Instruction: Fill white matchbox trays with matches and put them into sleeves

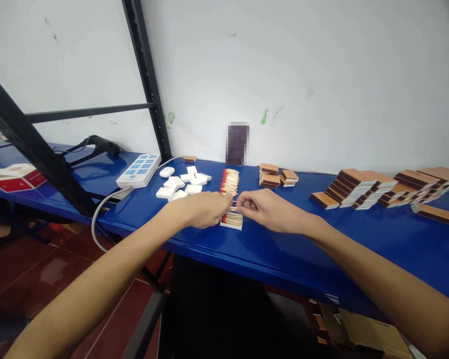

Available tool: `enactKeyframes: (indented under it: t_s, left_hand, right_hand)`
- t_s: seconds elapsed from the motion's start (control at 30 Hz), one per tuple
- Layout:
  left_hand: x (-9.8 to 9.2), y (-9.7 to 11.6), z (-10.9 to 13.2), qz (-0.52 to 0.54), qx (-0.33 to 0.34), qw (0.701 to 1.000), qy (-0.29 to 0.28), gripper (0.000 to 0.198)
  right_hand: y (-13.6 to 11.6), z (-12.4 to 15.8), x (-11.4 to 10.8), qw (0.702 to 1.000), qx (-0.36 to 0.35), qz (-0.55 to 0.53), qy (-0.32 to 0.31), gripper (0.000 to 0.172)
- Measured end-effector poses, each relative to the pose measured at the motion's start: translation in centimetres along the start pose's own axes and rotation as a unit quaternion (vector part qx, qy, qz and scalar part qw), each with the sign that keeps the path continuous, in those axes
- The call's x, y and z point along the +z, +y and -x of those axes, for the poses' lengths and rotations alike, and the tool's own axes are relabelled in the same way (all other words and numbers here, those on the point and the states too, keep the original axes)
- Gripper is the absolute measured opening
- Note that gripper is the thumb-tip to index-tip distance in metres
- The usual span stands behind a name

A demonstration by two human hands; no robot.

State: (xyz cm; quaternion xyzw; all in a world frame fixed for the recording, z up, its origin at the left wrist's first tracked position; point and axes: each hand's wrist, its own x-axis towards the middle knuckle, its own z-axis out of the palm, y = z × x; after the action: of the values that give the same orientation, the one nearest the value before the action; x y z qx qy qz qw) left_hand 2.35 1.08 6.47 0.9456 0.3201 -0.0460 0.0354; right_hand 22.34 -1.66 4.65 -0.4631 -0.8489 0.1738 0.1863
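A few matches lie crosswise between my two hands. My left hand is closed at their left end, its fingers bent and partly hidden from above. From the other side my right hand pinches the matches with thumb and forefinger. Just below the hands, on the table, sits a white matchbox tray with red-headed matches in it. Behind the hands a row of loose matches is heaped, red heads to the left.
White box pieces lie scattered at the left, near a power strip and a black metal post. Brown matchboxes sit behind my right hand; taller matchbox stacks stand farther right on the blue table.
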Motion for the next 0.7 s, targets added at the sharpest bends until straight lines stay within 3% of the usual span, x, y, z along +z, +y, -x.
enactKeyframes:
  t_s: [0.13, 0.23, 0.3, 0.4, 0.47, 0.53, 0.6, 0.7]
  left_hand:
    - [0.5, 0.4, 1.1, 0.037, 0.018, 0.999, -0.007, 0.018]
    - [1.2, 0.3, 1.6, 0.115, 0.048, 0.992, 0.035, 0.019]
    - [1.9, 0.2, 2.0, 0.182, 0.035, 0.979, 0.085, 0.019]
    - [3.3, 0.4, 2.3, 0.262, -0.034, 0.946, 0.190, 0.020]
    - [4.3, 0.6, 2.4, 0.284, -0.080, 0.915, 0.275, 0.021]
    - [5.1, 0.6, 2.5, 0.289, -0.098, 0.895, 0.326, 0.024]
    - [5.3, 0.6, 2.6, 0.272, -0.090, 0.897, 0.337, 0.023]
    - [5.1, 0.7, 3.0, 0.235, -0.038, 0.922, 0.305, 0.021]
  right_hand:
    - [-0.5, 0.5, 0.3, 0.999, -0.003, -0.029, -0.033, 0.014]
    - [-0.2, 0.3, 1.0, 0.998, 0.003, -0.042, -0.039, 0.015]
    - [-0.1, 0.3, 1.2, 0.998, 0.010, -0.050, -0.044, 0.017]
    - [-0.3, 0.2, 1.0, 0.998, 0.016, -0.051, -0.045, 0.018]
    - [-0.6, 0.3, 0.5, 0.998, 0.022, -0.044, -0.032, 0.019]
    - [-0.6, 0.3, -0.4, 0.999, 0.027, -0.031, -0.014, 0.021]
    - [-0.2, 0.6, -1.3, 1.000, 0.031, 0.002, -0.002, 0.024]
    - [1.5, 1.7, -2.6, 0.989, 0.058, 0.130, 0.045, 0.030]
